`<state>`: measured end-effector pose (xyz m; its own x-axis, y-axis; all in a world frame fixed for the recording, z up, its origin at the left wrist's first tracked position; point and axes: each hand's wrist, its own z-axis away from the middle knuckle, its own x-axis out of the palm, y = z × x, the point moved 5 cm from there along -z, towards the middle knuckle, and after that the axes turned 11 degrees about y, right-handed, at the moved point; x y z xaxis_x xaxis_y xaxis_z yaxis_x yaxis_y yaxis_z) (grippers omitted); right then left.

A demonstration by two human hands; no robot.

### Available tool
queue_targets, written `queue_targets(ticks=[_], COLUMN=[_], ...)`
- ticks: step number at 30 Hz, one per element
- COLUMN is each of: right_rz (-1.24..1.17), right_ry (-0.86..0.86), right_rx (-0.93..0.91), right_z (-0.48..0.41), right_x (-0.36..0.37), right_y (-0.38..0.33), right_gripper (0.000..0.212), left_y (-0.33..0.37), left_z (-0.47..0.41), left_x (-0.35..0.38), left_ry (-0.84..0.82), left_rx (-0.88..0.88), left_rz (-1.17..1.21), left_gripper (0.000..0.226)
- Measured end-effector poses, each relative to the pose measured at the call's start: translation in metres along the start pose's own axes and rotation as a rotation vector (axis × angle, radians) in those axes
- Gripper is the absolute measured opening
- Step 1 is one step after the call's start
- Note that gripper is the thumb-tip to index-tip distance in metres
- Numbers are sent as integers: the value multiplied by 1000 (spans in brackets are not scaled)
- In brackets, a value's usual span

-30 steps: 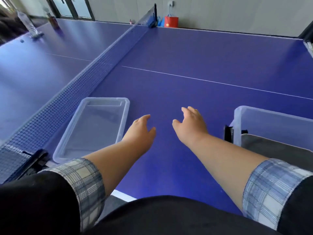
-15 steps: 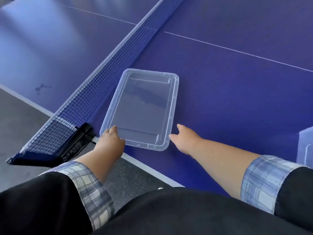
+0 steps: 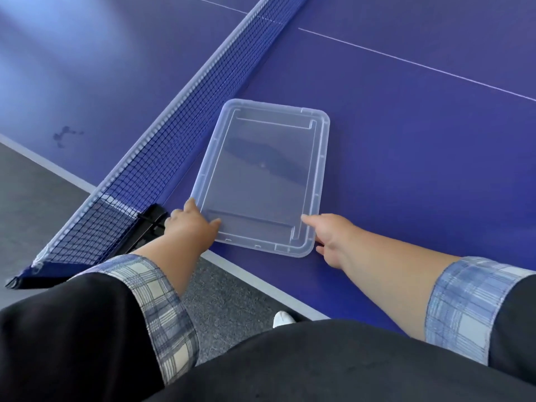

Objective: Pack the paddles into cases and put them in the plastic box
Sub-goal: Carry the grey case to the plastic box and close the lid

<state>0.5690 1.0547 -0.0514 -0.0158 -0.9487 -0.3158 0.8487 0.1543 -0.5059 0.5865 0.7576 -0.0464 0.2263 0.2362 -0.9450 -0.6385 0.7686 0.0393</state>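
Beside net [image 3: 162, 146], clear lid [image 3: 262, 169] (flat), left hand [image 3: 190, 227], right hand [image 3: 333, 239] gripping corners

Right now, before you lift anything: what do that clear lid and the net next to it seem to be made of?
The lid: likely thin moulded plastic, translucent and glossy; the blue table shows through it. The net: seems woven dark cord mesh with a pale tape along the top edge.

Clear plastic lid [image 3: 262, 175] flat on table [image 3: 406, 155]
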Motion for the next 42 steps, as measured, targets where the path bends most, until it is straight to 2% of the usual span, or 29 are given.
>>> queue_targets(ticks=[1,3,4,7,9,11,16,20,26,31,42], right_rz=[-34,-70,-85,-204,-303,-340,-461,-545,-664,-711,-840], right_ry=[-4,20,37,12,-32,-43,-32,-3,65,134,169], right_rx=[12,-11,-34,-55,-78,-119,-182,-202,-241,-297,-326], right_z=[-2,-6,-6,0,10,17,30,38,54,64,74], right_x=[-3,-12,-16,-24,-29,-42,-87,-126,-197,-277,-459], right_y=[-2,-8,-12,-22,-31,-40,-56,-56,-49,-36,68], right_gripper=[55,22,17,32,29,25,13,11,11,13,22], left_y=[1,3,6,24,42,66,137,181,237,285,381], left_z=[2,9,13,27,38,51,100,128,181,247,427], left_x=[-2,-6,-9,-18,-26,-35,-57,-66,-83,-94,-59], left_ry=[2,13,15,17,46,106,175,175,275,441,481], left_rx=[2,16,26,56,110,295,1009,1245,1446,1603,1795], left_rz=[11,44,69,149,133,65,58,-15,-8,51,5], left_gripper=[92,94,95,92,89,82,59,54,51,43,42])
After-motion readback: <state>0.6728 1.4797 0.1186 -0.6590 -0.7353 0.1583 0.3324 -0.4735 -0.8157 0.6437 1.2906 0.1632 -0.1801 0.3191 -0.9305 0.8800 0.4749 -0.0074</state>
